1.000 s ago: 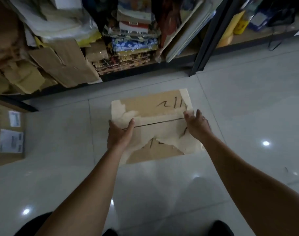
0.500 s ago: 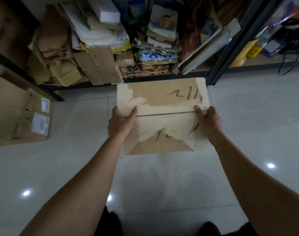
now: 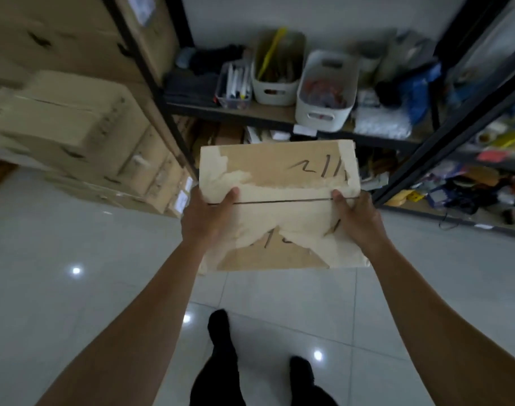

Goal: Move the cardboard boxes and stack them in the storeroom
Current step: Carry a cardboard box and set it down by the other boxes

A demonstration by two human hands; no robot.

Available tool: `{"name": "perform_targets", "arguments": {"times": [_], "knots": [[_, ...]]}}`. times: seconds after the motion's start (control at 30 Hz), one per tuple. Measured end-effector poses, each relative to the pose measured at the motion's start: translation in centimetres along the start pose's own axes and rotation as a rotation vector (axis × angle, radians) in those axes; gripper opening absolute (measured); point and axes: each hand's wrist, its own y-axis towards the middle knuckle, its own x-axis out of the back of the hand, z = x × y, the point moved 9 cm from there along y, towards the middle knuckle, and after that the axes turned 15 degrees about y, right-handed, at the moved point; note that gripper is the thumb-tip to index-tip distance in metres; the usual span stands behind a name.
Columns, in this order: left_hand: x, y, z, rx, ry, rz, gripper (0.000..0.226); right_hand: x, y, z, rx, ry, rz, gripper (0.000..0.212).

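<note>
I hold a small cardboard box in front of me, well above the floor. Its top is taped with torn pale tape and bears black marker strokes. My left hand grips its left side with the thumb on the top near the flap seam. My right hand grips the right side the same way. A stack of larger cardboard boxes stands on the floor to the left.
A black metal shelving unit stands straight ahead with white bins and clutter. More shelves run along the right. Glossy white floor tiles lie below, and my dark-clad legs show at the bottom.
The box has risen from near the floor to chest height in both hands. My view has lifted from the bottom shelf to the upper shelves and the box stack.
</note>
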Motion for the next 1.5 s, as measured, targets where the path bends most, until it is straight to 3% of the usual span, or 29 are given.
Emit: {"name": "perform_targets", "arguments": {"times": [0.3, 0.5, 0.8, 1.33, 1.5], "knots": [[14.9, -8.7, 8.2, 0.216, -0.036, -0.213, 0.078, -6.8, -9.9, 12.0, 0.265, -0.141, 0.255, 0.062], [23.7, -9.9, 18.8, 0.32, -0.058, -0.293, 0.073, -17.7, -16.7, 16.7, 0.341, -0.233, 0.382, 0.071], [37.9, -5.9, 33.1, 0.39, -0.016, -0.37, 0.075, -35.4, -26.1, 22.8, 0.4, -0.207, 0.451, 0.063], [57.6, 18.7, 46.8, 0.416, -0.048, -0.391, 0.078, -67.2, -24.6, 38.9, 0.395, -0.225, 0.501, 0.067], [64.0, 28.8, 49.5, 0.36, -0.079, -0.381, 0.091, -75.7, -22.7, 44.2, 0.373, -0.17, 0.46, 0.07]]}}
